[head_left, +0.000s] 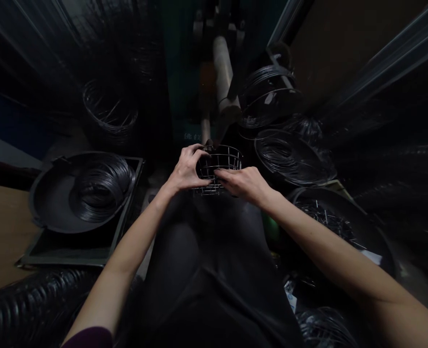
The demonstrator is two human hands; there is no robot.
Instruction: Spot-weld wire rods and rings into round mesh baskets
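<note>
A round wire basket (229, 160) with a grid of thin metal rods sits between my hands, just below the working end of a machine (224, 72). My left hand (188, 167) grips the basket's left side, thumb low and fingers curled over the upper edge. Against the front of the basket, my right hand (243, 182) has its fingertips pressed together at the wires. Whether those fingertips pinch a separate small piece is too dark to see. The basket's top rim reaches up to the machine's tip.
At left, a black basin (50, 203) holds a coil of wire rings (103, 186). More wire rings lie in a basin (279, 154) at right, above a tub of short metal rods (326, 220). Stacked rings (36, 299) stand at lower left.
</note>
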